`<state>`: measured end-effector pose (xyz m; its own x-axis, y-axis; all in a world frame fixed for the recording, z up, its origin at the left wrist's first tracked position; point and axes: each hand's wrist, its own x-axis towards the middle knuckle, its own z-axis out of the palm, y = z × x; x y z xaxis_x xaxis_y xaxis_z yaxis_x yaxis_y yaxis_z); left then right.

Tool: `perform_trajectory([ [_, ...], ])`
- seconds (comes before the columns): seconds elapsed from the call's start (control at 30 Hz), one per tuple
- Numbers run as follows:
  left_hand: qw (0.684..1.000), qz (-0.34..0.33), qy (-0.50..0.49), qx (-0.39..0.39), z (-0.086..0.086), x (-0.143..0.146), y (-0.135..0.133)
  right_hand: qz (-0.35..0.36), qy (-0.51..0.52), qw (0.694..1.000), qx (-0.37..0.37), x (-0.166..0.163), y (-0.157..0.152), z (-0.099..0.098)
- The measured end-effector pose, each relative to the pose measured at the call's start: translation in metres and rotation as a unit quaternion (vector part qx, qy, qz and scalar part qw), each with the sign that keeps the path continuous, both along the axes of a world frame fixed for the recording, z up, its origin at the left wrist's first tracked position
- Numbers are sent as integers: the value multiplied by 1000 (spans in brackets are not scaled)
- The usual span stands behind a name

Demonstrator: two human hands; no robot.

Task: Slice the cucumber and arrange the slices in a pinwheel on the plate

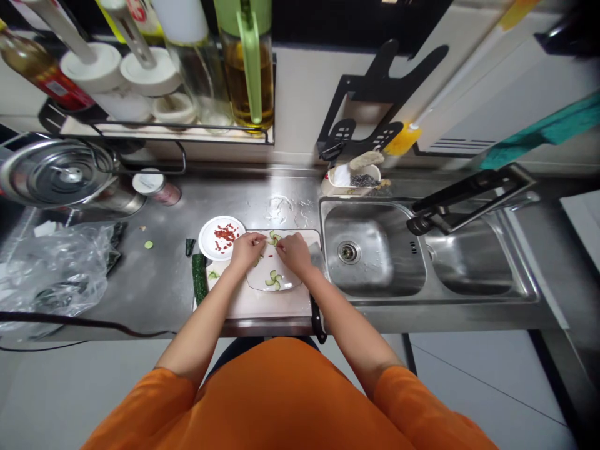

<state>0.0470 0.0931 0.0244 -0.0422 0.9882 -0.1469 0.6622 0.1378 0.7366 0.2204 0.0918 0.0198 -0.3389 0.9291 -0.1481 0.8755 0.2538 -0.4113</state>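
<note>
— Orange sleeves (150, 406) sit nearest; where are the hands?
— Left hand (247, 248) and right hand (294, 250) are close together over the white plate (291, 280) on the bench (154, 287), fingertips down among cucumber slices (274, 280). Whether they grip one I cannot tell.

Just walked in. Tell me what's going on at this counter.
A person in orange sleeves works at a steel counter beside the sink. The left hand and right hand are fingertips-down over a white plate on a cutting board; cucumber slices lie on it. A small plate of red bits stands to its left, a cucumber piece lies at the board's left edge, a knife along its right. What the fingers pinch, if anything, is too small to tell.
</note>
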Motion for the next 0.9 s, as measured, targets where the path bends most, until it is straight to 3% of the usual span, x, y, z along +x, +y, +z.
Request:
perform_trajectory([
  [0.2, 1000, -3, 13, 15, -1, -9, -24, 17, -61, 997, -35, -17, -28, -2],
  [0.57, 999, -16, 20, 37, 1, -9, -43, -14, -62, 997, -44, -23, -21, -1],
  [0.67, 998, -43, 20, 41, 1, -3, -46, -66, -35, 996, -38, -7, -27, 5],
  [0.8, 997, -66, 10, 35, 0, 12, -48, -209, 1, 978, -15, 27, -47, 10],
  [0.9, 997, -73, 9, 13, -2, 24, -47, -260, 4, 965, -7, 44, -64, 8],
])
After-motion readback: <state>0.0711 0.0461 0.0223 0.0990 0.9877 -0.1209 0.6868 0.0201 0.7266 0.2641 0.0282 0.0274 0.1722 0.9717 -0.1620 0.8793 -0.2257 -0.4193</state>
